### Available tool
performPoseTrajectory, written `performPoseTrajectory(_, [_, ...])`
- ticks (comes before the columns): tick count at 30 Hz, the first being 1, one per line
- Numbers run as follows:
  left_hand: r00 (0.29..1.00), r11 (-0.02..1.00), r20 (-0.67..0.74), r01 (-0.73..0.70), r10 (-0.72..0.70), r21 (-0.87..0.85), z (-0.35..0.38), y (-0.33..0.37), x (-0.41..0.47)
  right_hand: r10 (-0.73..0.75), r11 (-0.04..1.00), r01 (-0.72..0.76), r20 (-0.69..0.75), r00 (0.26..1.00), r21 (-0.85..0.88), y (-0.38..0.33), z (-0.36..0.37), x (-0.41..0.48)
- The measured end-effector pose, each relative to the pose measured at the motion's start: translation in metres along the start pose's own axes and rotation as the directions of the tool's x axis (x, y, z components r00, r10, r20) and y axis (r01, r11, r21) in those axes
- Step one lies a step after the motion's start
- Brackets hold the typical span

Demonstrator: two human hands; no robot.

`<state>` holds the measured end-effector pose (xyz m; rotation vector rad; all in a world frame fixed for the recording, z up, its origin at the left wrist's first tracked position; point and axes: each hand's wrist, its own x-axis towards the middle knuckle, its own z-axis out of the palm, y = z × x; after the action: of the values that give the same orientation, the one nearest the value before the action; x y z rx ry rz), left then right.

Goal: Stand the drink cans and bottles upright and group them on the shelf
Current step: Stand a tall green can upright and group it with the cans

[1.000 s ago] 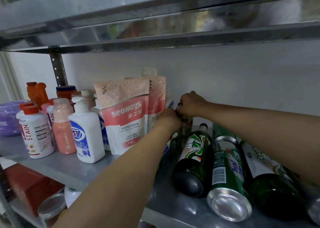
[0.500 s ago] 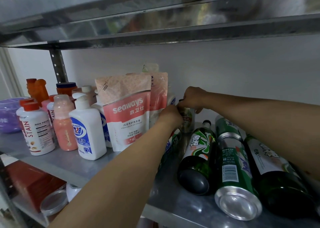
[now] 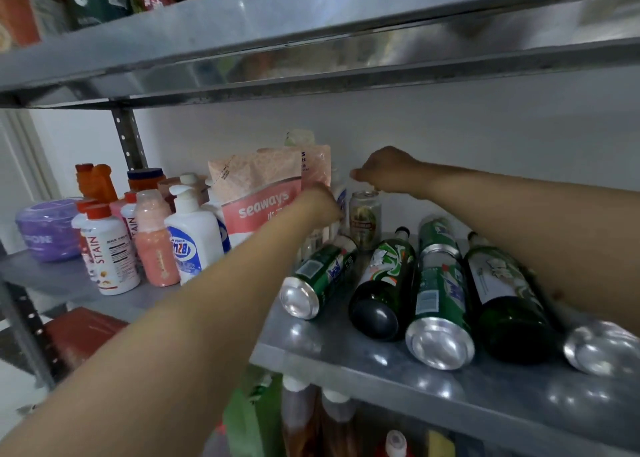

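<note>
Right hand sits over the standing can, left hand beside it; I cannot tell what their fingers hold. Arms could roll lying bottles off the shelf.

I record one upright can at the back of the shelf, with the right hand just above it. Before it, lying bases toward me, left to right: leftmost can, left bottle, middle can with a rear can behind it, right bottle, rightmost can. Left of these stand the seaways pouch, pump bottle and STAIN bottle; the left hand sits between pouch and upright can
</note>
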<state>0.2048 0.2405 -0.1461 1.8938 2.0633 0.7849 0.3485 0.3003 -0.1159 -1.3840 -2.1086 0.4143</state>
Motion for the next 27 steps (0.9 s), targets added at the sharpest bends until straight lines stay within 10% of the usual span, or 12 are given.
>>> performPoseTrajectory(7, [0.997,0.996,0.053,0.065,-0.062,-0.059,-0.017,-0.036,-0.062,0.077,0.954,-0.123,0.172,0.982,0.273,-0.027,-0.002,-0.068])
performPoseTrajectory(27, [0.980,0.956,0.142,0.098,-0.142,0.277,0.029,-0.030,-0.070,0.093,0.956,-0.152,0.235,0.968,0.249,-0.027,0.003,-0.078])
